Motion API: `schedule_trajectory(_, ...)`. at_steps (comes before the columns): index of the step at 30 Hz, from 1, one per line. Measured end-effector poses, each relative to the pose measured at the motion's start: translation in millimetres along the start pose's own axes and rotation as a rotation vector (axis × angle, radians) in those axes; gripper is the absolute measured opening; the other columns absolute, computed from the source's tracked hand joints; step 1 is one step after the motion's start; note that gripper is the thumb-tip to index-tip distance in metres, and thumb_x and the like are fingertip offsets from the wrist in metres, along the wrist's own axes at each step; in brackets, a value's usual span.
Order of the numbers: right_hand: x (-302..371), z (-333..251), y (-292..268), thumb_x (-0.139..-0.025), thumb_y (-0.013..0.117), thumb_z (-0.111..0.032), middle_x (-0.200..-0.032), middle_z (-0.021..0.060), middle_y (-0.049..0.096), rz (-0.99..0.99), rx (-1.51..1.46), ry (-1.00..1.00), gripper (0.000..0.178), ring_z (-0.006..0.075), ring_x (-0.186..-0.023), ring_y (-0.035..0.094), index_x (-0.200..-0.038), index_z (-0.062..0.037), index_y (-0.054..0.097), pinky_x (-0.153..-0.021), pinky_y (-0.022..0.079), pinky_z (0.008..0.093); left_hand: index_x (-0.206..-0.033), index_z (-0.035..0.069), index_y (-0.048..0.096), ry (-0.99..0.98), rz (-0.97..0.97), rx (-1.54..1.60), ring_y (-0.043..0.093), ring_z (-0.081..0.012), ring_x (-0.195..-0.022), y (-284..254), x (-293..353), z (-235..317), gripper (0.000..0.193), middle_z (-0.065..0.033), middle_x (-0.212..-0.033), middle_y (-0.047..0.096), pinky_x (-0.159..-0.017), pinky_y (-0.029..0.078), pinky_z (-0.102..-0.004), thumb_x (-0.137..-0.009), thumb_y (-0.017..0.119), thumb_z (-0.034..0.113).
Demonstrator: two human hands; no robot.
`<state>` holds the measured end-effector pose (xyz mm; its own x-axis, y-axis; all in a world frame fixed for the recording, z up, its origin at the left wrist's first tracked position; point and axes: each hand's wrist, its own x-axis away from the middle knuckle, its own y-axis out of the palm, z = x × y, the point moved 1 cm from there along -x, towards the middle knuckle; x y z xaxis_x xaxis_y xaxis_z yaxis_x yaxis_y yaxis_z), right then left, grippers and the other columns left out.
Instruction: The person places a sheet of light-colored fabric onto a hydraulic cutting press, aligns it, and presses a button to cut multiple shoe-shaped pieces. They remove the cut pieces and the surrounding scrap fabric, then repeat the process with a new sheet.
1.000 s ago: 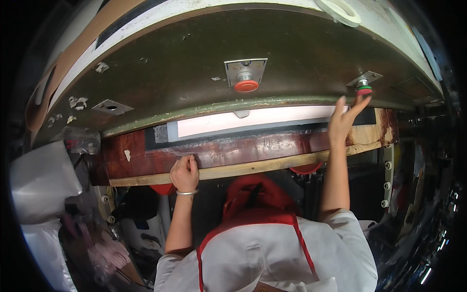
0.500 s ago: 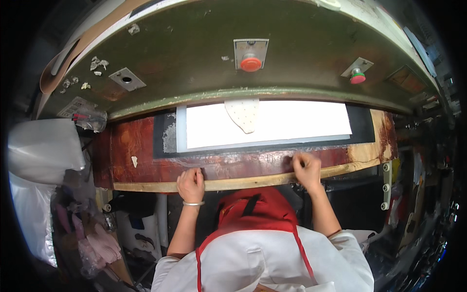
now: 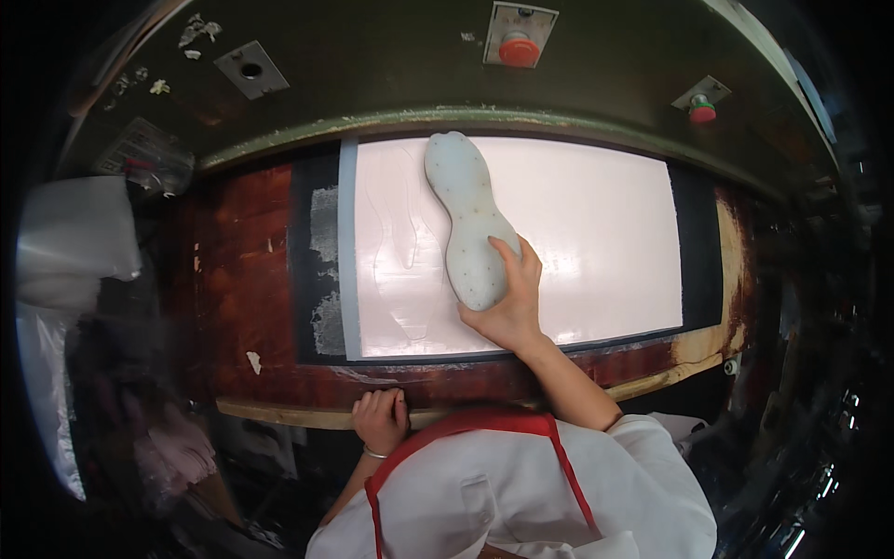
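Observation:
A pale, thick cutting die [image 3: 466,219], shaped like a shoe sole and dotted with small marks, lies lengthwise on a white sheet [image 3: 596,242]. My right hand [image 3: 514,303] grips its near end from the right, thumb at the near tip and fingers on its top and right edge. Left of the die, faint curved outlines show in the sheet. My left hand [image 3: 380,417], wearing a bracelet, rests at the wooden front edge [image 3: 289,415] of the bench with its fingers curled in; nothing shows in it.
Across the far side runs a dark green machine beam [image 3: 372,70] with a red push button [image 3: 519,49] and a smaller green-and-red one [image 3: 701,110]. A black mat [image 3: 697,252] lies under the sheet. Clear plastic bags [image 3: 79,224] hang at the left.
My right hand has gone from the bench edge up and left onto the die. More of the die and sheet show beyond the beam's edge. My left hand stays near the front edge.

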<state>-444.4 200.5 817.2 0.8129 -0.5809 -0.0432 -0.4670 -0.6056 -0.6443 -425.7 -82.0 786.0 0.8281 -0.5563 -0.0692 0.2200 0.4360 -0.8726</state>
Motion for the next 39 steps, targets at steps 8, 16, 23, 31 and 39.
schedule_trajectory(8, 8.6, 32.4, -66.8, -0.052, 0.08, -0.009, -0.133, 0.0213, 0.036, 0.023, -0.022, 0.035, 0.095, 0.0354, -0.125, 0.034, -0.136, -0.0059, 0.034, -0.105, 0.033, 0.0431, -0.079, 0.012, 0.06, 0.042, -0.041, -0.01, 0.052, -0.0244, -0.064, 17.4, 9.4, -12.3, 0.006, -0.0041, -0.071, 0.055, -0.058, 0.037, -0.0358, -0.082, 0.063, 0.017)
schedule_trajectory(16, 4.1, 69.4, -52.3, -0.052, 0.078, -0.012, -0.134, 0.0287, 0.029, 0.075, 0.163, -0.111, 0.097, 0.0452, -0.124, 0.028, -0.137, -0.0065, 0.032, -0.104, 0.03, 0.051, -0.081, 0.011, 0.062, 0.117, 0.018, -0.012, 0.052, -0.0253, -0.065, 11.8, -3.8, -5.7, 0.008, -0.0057, -0.07, 0.055, -0.057, 0.037, -0.0362, -0.083, 0.061, 0.018)
schedule_trajectory(23, -64.7, 63.8, -77.3, -0.059, 0.08, -0.02, -0.141, 0.0297, 0.022, 0.164, 0.12, -0.128, 0.104, 0.046, -0.132, 0.021, -0.142, 0.0006, 0.021, -0.108, 0.025, 0.0497, -0.079, 0.009, 0.062, 0.027, -0.03, 0.011, 0.054, -0.0278, -0.064, -0.5, -63.7, 7.7, 0.01, -0.0077, -0.07, 0.056, -0.058, 0.039, -0.0377, -0.083, 0.058, 0.016)
schedule_trajectory(31, -225.5, 70.8, -189.3, -0.088, 0.06, -0.038, -0.146, 0.0376, 0.0, 0.683, 0.444, 0.003, 0.099, 0.0463, -0.139, 0.006, -0.142, 0.013, -0.004, -0.114, 0.008, 0.0474, -0.076, 0.005, 0.061, -0.02, 0.103, 0.003, 0.055, -0.0319, -0.064, 4.0, -174.2, 18.0, 0.007, -0.0116, -0.071, 0.058, -0.057, 0.042, -0.0413, -0.08, 0.058, 0.01)
schedule_trajectory(39, -278.9, 60.8, -141.2, -0.079, 0.066, -0.047, -0.147, 0.0372, -0.004, 0.691, 0.299, -0.024, 0.112, 0.0498, -0.139, -0.002, -0.142, 0.0108, -0.006, -0.114, 0.003, 0.0511, -0.083, 0.001, 0.064, -0.031, 0.14, -0.019, 0.059, -0.0356, -0.073, 11.6, -279.0, -59.2, 0.013, -0.016, -0.079, 0.062, -0.067, 0.047, -0.042, -0.083, 0.054, 0.01)
